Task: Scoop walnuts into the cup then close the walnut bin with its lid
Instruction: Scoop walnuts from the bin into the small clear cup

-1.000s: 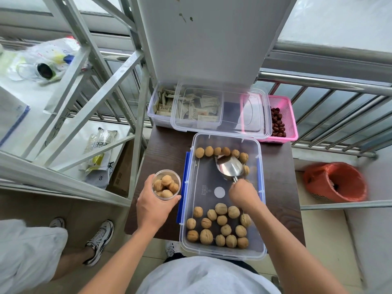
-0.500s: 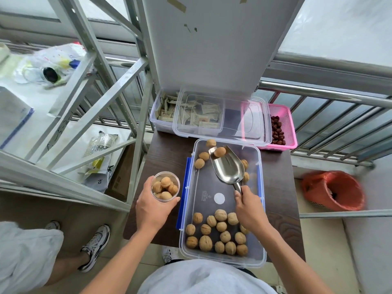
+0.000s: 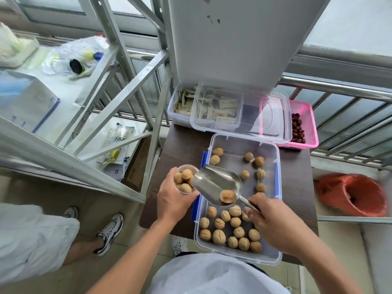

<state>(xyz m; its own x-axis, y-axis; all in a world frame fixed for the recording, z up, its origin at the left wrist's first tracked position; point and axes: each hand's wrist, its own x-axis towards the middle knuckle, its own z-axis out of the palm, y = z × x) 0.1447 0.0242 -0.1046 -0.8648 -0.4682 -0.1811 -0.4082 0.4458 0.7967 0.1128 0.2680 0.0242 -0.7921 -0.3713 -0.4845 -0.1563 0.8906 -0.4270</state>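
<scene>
A clear walnut bin (image 3: 275, 158) with blue clips lies open on the dark table (image 3: 180, 145); walnuts (image 3: 230, 230) lie at its near and far ends. My left hand (image 3: 171, 198) holds a small clear cup (image 3: 185, 181) of walnuts beside the bin's left edge. A metal scoop (image 3: 216, 186), gripped by the handle in my right hand (image 3: 271, 221), is over the bin with one walnut (image 3: 228, 196) in it. Its mouth touches the cup's rim. The clear lid (image 3: 273, 115) rests behind the bin, on top of two other containers.
A clear box of paper sachets (image 3: 186, 105) and a pink basket of red dates (image 3: 305, 122) stand behind the bin. A metal rack (image 3: 118, 96) rises at the left. Another person's leg and shoes (image 3: 110, 232) are on the floor left; a red bag (image 3: 354, 196) at right.
My right hand has pulled the scoop back from the bin's far end and swung it left to the cup, with one walnut in it. The cup has moved closer to the bin.
</scene>
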